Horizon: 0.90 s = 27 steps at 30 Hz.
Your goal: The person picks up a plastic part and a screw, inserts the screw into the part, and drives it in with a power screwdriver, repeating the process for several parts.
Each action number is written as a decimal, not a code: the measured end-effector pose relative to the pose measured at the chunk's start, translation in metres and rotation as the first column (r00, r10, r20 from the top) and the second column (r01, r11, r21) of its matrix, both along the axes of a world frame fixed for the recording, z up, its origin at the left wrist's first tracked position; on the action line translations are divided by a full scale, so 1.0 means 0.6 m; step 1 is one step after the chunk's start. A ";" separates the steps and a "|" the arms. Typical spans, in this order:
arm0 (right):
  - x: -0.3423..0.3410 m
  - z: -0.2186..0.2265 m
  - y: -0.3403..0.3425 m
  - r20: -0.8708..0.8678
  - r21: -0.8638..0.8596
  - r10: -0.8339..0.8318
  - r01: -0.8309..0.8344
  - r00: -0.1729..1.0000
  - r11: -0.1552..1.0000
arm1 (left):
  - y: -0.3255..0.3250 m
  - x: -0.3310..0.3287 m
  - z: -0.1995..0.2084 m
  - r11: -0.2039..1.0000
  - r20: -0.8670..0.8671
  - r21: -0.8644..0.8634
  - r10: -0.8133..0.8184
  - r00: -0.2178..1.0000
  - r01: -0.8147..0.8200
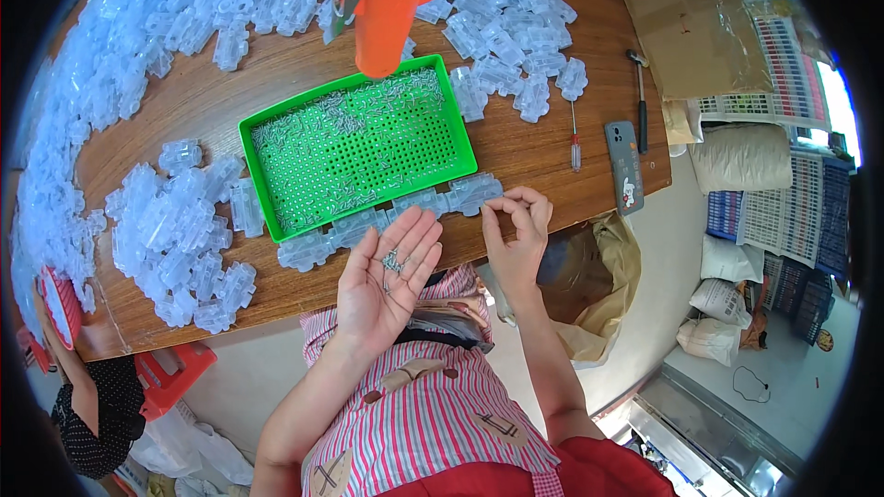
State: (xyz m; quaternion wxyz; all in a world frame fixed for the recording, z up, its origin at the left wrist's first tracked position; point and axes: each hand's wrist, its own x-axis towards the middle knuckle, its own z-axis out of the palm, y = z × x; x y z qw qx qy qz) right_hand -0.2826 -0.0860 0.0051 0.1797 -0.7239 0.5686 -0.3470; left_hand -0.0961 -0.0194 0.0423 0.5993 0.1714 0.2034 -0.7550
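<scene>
**Small metal pins counted out at a crowded assembly bench**

A wooden table spreads out beyond both hands, heaped along its far and left sides with translucent plastic housings; just past the fingertips sits a green perforated tray scattered with small metal pins, and a row of the same clear housings lies along the table edge between the tray and the hands; above the tray an orange plastic object hangs into view, its purpose unclear. To the right of the right hand lie a grey phone, a red-handled screwdriver and a small hammer; below and left of the left hand a red stool stands beside another person's dark sleeve.

The left hand is held flat and wide, palm up, cradling a small cluster of metal pins at the base of its fingers; the right hand is drawn narrow, thumb and fingertips pinched together just above the end housing of the row, though whether a pin sits in that pinch is too small to tell.

The risk appears plain: the open palm hovers off the table edge over the lap, so a slight tilt could spill pins to the floor; a pin pinched so finely could likewise slip and vanish among the clear parts.
</scene>
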 end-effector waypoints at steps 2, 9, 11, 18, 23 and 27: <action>0.001 0.003 -0.001 -0.002 0.003 0.002 -0.002 1.000 1.000 | 0.000 0.000 0.001 1.000 0.026 -0.002 -0.011 1.000 0.011; 0.005 0.005 0.000 0.072 0.023 -0.017 0.016 0.997 1.000 | -0.001 0.004 0.006 1.000 0.032 0.000 -0.016 0.999 0.016; 0.006 0.006 0.001 0.069 0.011 -0.023 0.022 0.997 1.000 | -0.002 0.005 0.008 1.000 0.060 0.010 -0.028 0.998 0.027; 0.049 0.117 0.037 0.095 0.104 0.193 -0.202 0.977 0.974 | -0.007 -0.004 0.014 0.992 -0.008 -0.063 -0.106 0.994 0.105; 0.074 0.121 0.043 0.000 0.069 0.323 -0.322 0.946 0.944 | 0.000 -0.004 0.014 0.985 0.012 -0.106 -0.139 0.990 0.139; 0.082 0.114 0.050 -0.006 0.076 0.316 -0.315 0.949 0.946 | -0.001 -0.008 0.022 0.977 0.060 -0.109 -0.176 0.983 0.182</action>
